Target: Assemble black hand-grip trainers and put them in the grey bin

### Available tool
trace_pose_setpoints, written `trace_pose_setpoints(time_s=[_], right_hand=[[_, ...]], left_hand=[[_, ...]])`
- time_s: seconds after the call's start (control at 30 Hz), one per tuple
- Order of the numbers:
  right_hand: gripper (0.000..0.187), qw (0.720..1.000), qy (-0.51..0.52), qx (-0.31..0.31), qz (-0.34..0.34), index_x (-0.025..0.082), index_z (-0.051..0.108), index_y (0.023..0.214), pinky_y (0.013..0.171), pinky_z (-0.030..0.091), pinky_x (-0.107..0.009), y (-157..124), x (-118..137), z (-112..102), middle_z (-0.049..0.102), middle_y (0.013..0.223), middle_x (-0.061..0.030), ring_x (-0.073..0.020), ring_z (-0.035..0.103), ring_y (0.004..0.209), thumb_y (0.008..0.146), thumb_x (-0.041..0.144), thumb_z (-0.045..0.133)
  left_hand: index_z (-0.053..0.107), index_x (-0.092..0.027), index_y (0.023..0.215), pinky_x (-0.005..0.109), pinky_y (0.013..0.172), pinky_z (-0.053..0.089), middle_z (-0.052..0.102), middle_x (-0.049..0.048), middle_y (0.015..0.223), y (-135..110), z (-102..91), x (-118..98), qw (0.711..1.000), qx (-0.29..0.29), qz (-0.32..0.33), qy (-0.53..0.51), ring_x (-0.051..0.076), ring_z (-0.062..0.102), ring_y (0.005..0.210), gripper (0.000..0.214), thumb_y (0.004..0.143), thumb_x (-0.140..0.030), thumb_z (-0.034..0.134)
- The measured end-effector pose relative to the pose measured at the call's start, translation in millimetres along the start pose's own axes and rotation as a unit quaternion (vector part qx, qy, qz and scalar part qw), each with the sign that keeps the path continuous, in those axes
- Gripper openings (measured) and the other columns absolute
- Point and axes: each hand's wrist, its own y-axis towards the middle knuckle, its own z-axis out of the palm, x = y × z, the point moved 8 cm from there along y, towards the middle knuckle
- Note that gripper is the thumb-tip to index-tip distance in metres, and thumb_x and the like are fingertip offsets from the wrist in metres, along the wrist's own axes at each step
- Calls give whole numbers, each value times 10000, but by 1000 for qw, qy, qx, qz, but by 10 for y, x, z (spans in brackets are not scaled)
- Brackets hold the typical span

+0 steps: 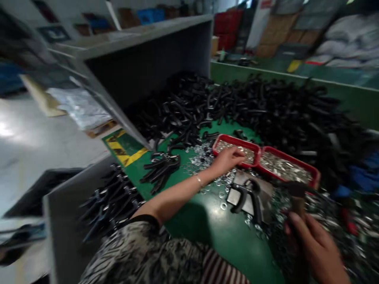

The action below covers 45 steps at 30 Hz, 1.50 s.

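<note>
My left hand (228,158) reaches across the green table (207,228) to the near rim of the left red tray (233,139), which holds small silvery parts. Its fingers are pinched together over the tray; what they hold is too small to see. My right hand (315,246), blurred at the lower right, is closed round a dark, brown-topped tool (297,196) that stands upright. Between the hands a black clamp-shaped part (248,194) lies on a grey metal plate. Loose washers (204,159) are scattered around it.
A second red tray (288,165) of silvery parts adjoins the first. A big heap of black parts (266,106) fills the back of the table. A small bunch of black parts (161,167) lies at left, above a grey bin (109,201) holding more. A grey shelf unit (142,55) stands behind.
</note>
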Motion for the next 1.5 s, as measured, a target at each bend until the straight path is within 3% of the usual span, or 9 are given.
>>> trace_pose_setpoints(time_s=[0.07, 0.13, 0.33, 0.7, 0.87, 1.03, 1.27, 1.4, 1.5], right_hand=[[394, 993, 95, -20, 69, 260, 622, 992, 338, 371, -240, -48, -167, -35, 589, 637, 11, -130, 473, 418, 857, 631, 602], [400, 984, 149, -21, 92, 253, 599, 1006, 345, 356, -212, -30, -248, -3, 561, 647, 32, -103, 439, 422, 849, 620, 632], [386, 972, 202, 15, 123, 239, 552, 951, 324, 322, -174, 62, -461, 79, 537, 653, 55, -74, 406, 409, 868, 607, 633], [364, 961, 251, 29, 114, 234, 556, 1008, 305, 318, -167, 117, -571, 96, 563, 677, 64, -56, 364, 383, 894, 574, 618], [371, 966, 236, 29, 103, 234, 551, 1029, 308, 312, -183, 111, -575, 88, 573, 696, 57, -65, 377, 380, 902, 579, 599], [366, 989, 110, 63, 77, 228, 544, 952, 377, 395, -240, 182, -496, 28, 620, 713, 21, -115, 481, 432, 928, 593, 526], [335, 978, -180, 61, -83, 234, 605, 1044, 598, 465, -308, 356, 22, -237, 685, 752, -34, -218, 648, 647, 972, 522, 448], [346, 958, -252, 10, -135, 227, 567, 1023, 570, 424, -306, 445, 248, -224, 676, 737, -58, -225, 635, 612, 1005, 501, 357], [308, 931, -331, 75, -133, 221, 553, 911, 545, 393, -301, 593, 189, -26, 664, 702, -68, -231, 634, 597, 1003, 456, 376]], left_hand=[[653, -126, 977, 298, 740, 541, 714, 56, 880, -70, 128, 101, 997, 62, -44, -29, 146, 679, 746, 107, 916, -210, 627], [671, -136, 923, 316, 798, 532, 708, 52, 873, -101, 294, 75, 994, 106, -14, 25, 159, 671, 802, 83, 918, -197, 615], [713, -159, 942, 342, 888, 505, 710, 75, 1006, -178, 629, 6, 967, 123, 36, 219, 205, 655, 932, 144, 939, -235, 591], [718, -152, 943, 326, 904, 501, 712, 77, 1010, -169, 789, 124, 967, 141, -8, 212, 203, 664, 951, 172, 945, -259, 584], [674, -149, 1017, 337, 863, 485, 681, 92, 1027, -270, 867, 65, 928, 156, 82, 329, 211, 638, 946, 212, 997, -257, 492], [638, -121, 1037, 373, 881, 435, 651, 116, 1025, -379, 1054, 0, 829, 213, 238, 459, 238, 601, 973, 222, 996, -134, 420], [606, -139, 1145, 383, 947, 429, 646, 112, 1158, -531, 801, -152, 894, 134, 175, 391, 239, 571, 1076, 337, 1019, -412, 455], [626, -142, 1146, 410, 993, 406, 652, 115, 1151, -874, 885, -174, 876, 178, 207, 398, 255, 558, 1103, 366, 1048, -380, 365], [625, -129, 1162, 402, 996, 409, 646, 122, 1139, -967, 941, -120, 864, 201, 207, 411, 258, 556, 1106, 378, 1050, -368, 354]])
